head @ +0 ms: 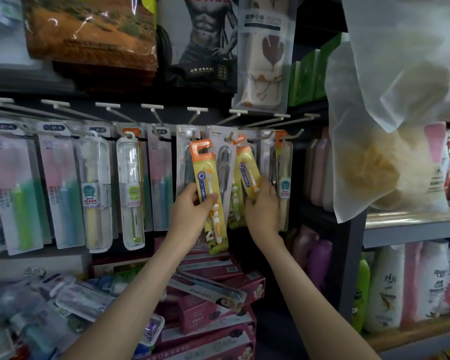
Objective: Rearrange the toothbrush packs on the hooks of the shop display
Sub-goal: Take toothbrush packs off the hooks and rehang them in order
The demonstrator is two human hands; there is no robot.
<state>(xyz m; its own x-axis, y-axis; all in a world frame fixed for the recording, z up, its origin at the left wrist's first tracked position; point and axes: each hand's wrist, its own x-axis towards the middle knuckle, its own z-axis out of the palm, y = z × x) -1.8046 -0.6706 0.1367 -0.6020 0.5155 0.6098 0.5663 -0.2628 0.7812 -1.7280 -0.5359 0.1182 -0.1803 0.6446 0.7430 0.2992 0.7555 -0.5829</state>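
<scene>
A row of white hooks (151, 106) carries several hanging toothbrush packs. My left hand (190, 211) grips a yellow pack with an orange header (208, 178), held off the hooks in front of a grey pack (222, 162). My right hand (263, 206) holds a second yellow and orange pack (247, 170), tilted; its top sits near a hook (230, 137), and I cannot tell whether it hangs on it. To the right hangs another yellow pack (283, 175). Pink, green and blue packs (24, 193) fill the hooks at the left.
Pink toothpaste boxes (218, 279) and loose clear toothbrush cases (86, 302) are piled below the hooks. Large bagged goods (94, 35) hang above. A white plastic bag (390, 126) hangs at the right, in front of shelves of shampoo bottles (385, 287).
</scene>
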